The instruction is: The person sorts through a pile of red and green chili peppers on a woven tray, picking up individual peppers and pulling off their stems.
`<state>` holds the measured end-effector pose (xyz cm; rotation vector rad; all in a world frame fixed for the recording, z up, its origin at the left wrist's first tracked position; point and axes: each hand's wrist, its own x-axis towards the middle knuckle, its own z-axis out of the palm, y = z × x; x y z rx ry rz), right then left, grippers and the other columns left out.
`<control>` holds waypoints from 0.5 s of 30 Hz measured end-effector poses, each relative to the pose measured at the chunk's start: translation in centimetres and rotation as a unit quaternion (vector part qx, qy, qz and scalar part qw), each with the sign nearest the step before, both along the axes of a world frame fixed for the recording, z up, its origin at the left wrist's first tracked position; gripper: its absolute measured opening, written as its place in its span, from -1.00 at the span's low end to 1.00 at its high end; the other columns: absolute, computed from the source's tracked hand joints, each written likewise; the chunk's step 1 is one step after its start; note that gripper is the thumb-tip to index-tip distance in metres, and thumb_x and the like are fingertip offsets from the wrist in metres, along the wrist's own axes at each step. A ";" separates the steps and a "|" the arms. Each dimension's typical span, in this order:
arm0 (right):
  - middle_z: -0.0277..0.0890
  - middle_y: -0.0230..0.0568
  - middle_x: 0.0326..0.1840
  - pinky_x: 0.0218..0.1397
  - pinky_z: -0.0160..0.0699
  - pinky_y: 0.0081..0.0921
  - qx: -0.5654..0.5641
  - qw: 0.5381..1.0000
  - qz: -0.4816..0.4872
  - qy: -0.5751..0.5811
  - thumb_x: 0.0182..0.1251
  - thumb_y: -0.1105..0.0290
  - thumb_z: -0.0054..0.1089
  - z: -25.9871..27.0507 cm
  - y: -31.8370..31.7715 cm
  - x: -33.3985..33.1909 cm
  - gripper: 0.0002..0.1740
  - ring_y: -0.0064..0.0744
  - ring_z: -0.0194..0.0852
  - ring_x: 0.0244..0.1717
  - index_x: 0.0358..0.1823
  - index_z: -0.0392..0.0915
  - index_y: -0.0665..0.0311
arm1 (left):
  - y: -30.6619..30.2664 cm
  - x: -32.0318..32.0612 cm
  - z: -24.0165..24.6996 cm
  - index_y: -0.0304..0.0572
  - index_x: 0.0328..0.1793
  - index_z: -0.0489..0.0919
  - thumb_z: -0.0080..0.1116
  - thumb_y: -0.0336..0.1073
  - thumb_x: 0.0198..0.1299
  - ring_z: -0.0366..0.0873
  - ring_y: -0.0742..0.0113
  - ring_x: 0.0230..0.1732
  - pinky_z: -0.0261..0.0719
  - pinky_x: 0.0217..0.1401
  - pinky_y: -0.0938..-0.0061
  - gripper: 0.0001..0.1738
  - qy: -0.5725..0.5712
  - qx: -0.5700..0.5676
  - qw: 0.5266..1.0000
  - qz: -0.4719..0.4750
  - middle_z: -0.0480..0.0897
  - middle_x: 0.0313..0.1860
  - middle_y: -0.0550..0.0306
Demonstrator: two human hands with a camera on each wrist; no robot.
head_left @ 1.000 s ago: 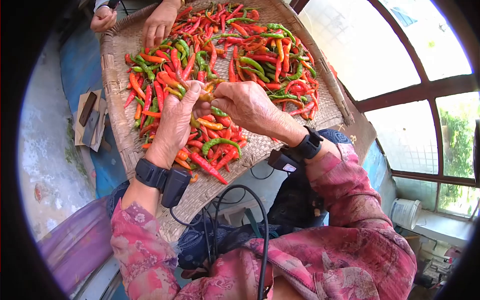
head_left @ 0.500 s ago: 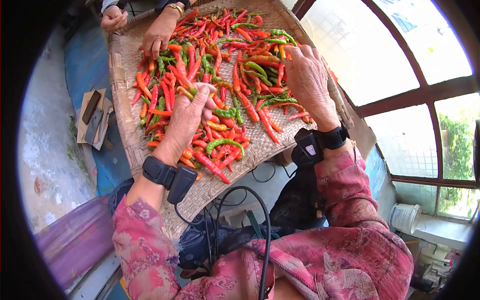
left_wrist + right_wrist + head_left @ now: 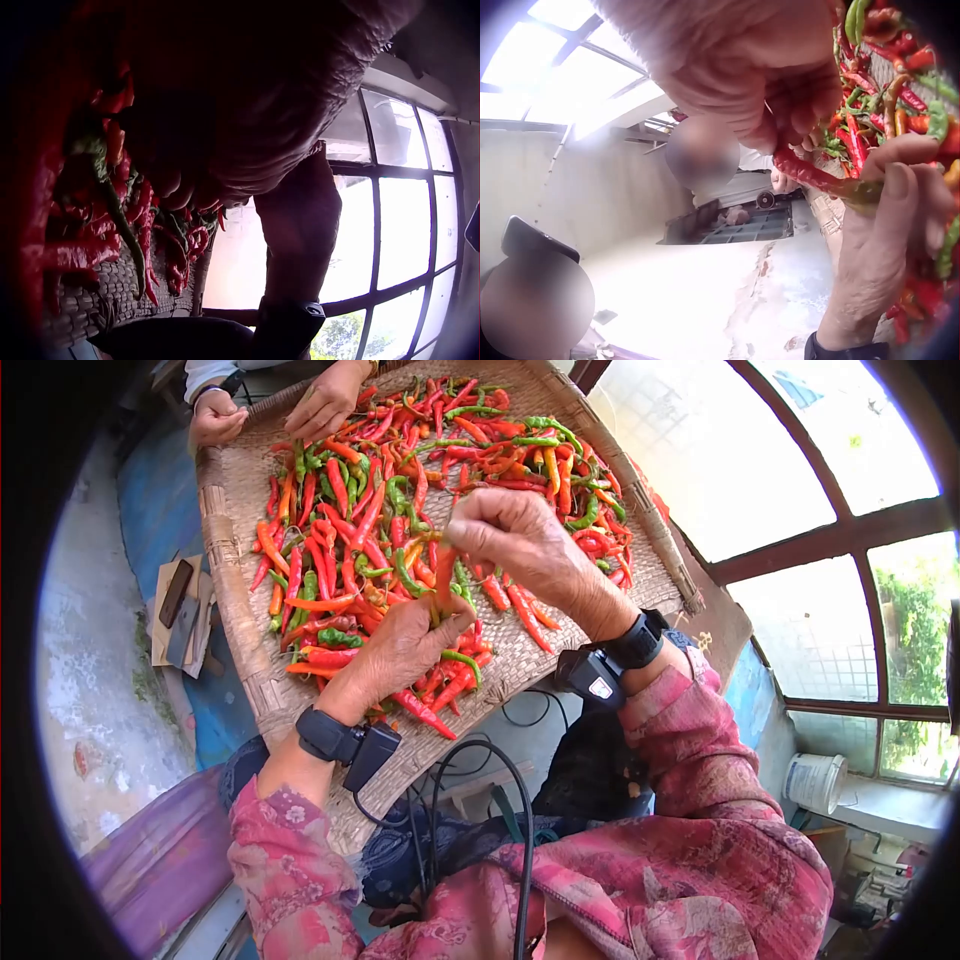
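Observation:
A red chili pepper (image 3: 444, 575) stretches between the two hands, above a spread of red, green and orange chili peppers (image 3: 345, 550). The right hand (image 3: 520, 545) pinches its red upper end with thumb and fingers. Lower down, the left hand (image 3: 405, 645) grips the greenish stem end. In the right wrist view the same pepper (image 3: 810, 174) looks wrinkled, with the left thumb (image 3: 896, 184) lying by its stem end. Shadow hides most of the left hand (image 3: 247, 112) in the left wrist view.
The peppers lie on a large woven tray (image 3: 232, 610) with a raised rim. Another person's hands (image 3: 328, 402) are at its far left corner. A tall window (image 3: 770, 470) stands on the right, and black cables (image 3: 528, 830) hang near the lap.
The right hand went out to the peppers on the right, then came back to the left hand. The left hand moved slightly nearer the body and turned. A red pepper now spans both hands.

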<state>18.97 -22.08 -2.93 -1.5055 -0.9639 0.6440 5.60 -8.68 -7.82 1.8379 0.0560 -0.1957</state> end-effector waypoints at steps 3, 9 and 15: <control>0.52 -0.40 -0.52 -0.45 0.40 -0.65 0.015 0.993 -0.119 -0.003 0.32 0.27 0.06 1.1 -1.0 1.4 -0.73 -0.69 0.37 -0.49 -0.39 0.55 0.33 | 0.3 0.2 -0.4 -0.24 -0.13 0.53 0.03 -0.14 0.33 0.37 0.58 -0.52 0.39 -0.43 0.58 -0.71 0.006 0.019 1.000 0.004 0.46 -0.52 0.33; 0.53 -0.13 -0.37 -0.27 0.50 -0.23 -0.093 0.752 -0.381 -0.530 0.16 0.18 0.26 0.7 -3.7 5.9 -0.67 -0.09 0.55 -0.30 -0.21 0.53 0.28 | 2.0 0.7 -0.1 -0.18 -0.04 0.51 -0.04 -0.13 0.38 0.40 0.68 -0.43 0.40 -0.42 0.79 -0.71 0.040 -0.249 0.961 0.117 0.49 -0.42 0.35; 0.57 -0.07 -0.33 -0.20 0.55 -0.35 -0.061 0.965 -0.059 -0.249 0.18 0.24 0.24 -1.8 -0.9 0.0 -0.72 -0.18 0.59 -0.27 -0.21 0.61 0.31 | 3.2 0.6 0.5 -0.22 -0.01 0.50 0.01 -0.05 0.35 0.35 0.56 -0.43 0.35 -0.38 0.64 -0.63 -0.026 -0.483 0.857 0.176 0.51 -0.41 0.30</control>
